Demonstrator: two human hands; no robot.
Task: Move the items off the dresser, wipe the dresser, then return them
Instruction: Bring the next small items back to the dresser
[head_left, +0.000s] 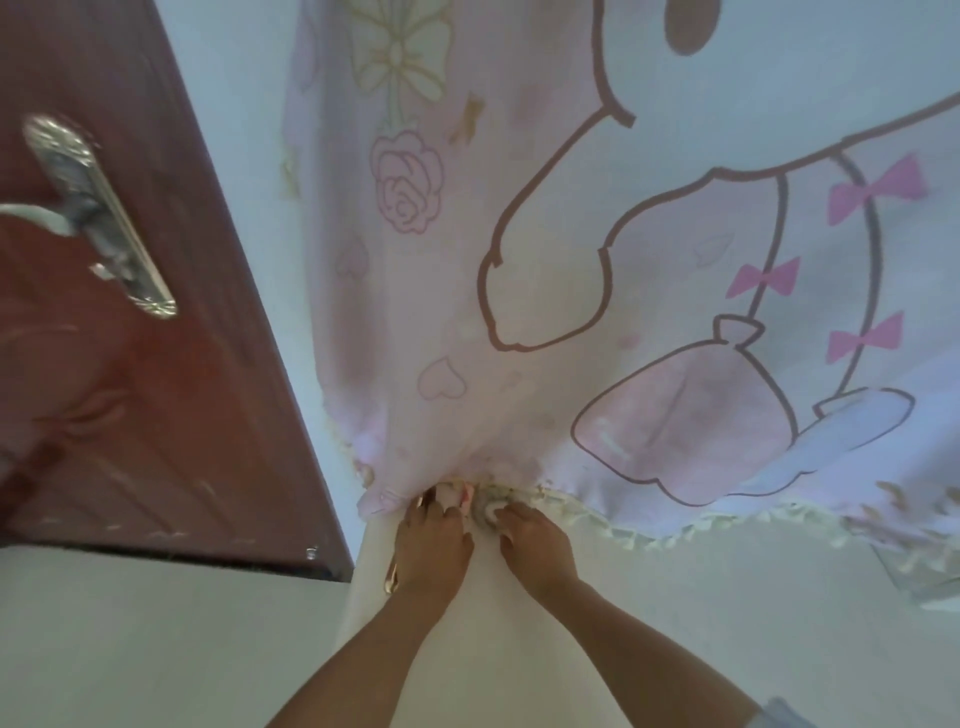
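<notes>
Forearms reach far along the pale dresser (467, 649), its long axis near-to-far, left hand (434, 540) and right hand (537, 548) side by side, fingers curled and pinching the bunched near hem of a pink cloth (519, 260) fanning farward, right of a red-brown door (156, 389).
</notes>
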